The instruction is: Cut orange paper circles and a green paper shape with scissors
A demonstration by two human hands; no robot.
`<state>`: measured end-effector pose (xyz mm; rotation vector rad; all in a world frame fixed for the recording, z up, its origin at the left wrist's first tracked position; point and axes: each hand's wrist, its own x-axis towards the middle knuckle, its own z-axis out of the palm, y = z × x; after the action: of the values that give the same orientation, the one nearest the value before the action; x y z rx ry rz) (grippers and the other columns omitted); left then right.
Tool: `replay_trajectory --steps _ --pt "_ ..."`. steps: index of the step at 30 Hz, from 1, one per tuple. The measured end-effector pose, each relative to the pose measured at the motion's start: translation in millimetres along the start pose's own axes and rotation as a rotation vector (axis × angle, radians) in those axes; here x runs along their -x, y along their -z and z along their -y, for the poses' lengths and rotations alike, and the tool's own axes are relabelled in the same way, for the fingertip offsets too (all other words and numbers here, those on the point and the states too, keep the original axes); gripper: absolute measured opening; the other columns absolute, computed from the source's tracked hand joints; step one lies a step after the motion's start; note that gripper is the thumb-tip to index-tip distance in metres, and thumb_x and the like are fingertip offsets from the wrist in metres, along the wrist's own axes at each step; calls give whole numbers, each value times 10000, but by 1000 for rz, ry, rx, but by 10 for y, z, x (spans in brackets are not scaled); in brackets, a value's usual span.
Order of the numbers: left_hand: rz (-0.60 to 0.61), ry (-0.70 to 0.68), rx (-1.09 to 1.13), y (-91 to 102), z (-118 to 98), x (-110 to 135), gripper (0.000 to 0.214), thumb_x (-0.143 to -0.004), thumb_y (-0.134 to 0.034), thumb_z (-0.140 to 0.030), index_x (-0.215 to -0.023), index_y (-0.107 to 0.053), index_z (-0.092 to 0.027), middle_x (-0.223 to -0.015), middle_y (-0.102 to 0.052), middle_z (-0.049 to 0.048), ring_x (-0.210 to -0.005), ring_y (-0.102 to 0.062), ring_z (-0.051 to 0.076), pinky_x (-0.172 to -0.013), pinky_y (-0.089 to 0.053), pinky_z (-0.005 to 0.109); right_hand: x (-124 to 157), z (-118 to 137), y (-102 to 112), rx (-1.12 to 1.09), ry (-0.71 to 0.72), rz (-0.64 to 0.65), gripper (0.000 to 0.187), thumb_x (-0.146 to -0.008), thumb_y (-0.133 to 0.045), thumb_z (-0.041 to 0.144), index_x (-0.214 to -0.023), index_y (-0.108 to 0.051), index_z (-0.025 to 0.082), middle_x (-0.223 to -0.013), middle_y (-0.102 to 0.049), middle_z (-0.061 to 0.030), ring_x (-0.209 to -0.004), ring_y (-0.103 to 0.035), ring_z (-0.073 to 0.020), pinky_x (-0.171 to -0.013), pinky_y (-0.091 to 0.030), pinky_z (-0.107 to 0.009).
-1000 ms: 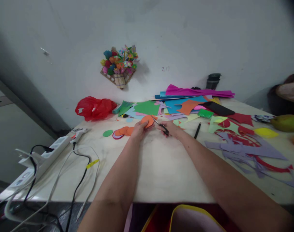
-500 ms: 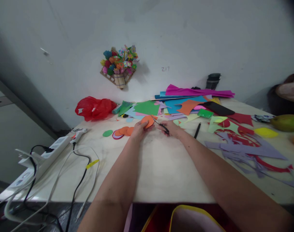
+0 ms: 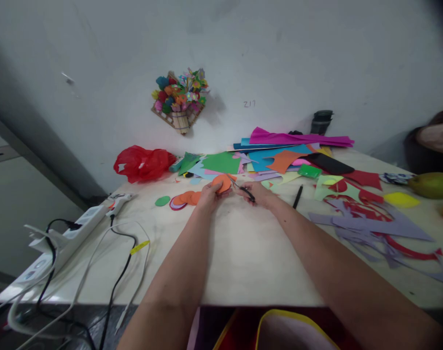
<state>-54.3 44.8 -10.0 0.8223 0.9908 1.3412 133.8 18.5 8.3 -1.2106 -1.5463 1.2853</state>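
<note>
Left grip (image 3: 210,194) pinches an orange disc (image 3: 223,183); right grip (image 3: 259,195), at the disc's four o'clock, clasps partly hidden scissors (image 3: 248,193).

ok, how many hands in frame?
2. The left hand holds an orange disc above the table; the right hand, just right of it, holds scissors. Some fingers are hidden; no other hand shows.

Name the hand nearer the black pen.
Right. The right hand, holding the scissors, is left of the black pen; the left hand, holding an orange disc, is farther left, beyond the scissors.
</note>
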Motion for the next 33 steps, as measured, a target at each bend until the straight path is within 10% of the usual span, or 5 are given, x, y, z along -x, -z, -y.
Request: replay_trajectory --steps 33 --pt "144 -52 -32 40 -32 111 176 -884 -735 -176 -1022 -775 -75 -945 -820 156 -761 -789 235 -638 -636 277 -23 -8 4 -9 -35 15 327 -812 -779 394 -675 -547 209 -433 -517 51 -360 -423 -86 -362 -342 -193"
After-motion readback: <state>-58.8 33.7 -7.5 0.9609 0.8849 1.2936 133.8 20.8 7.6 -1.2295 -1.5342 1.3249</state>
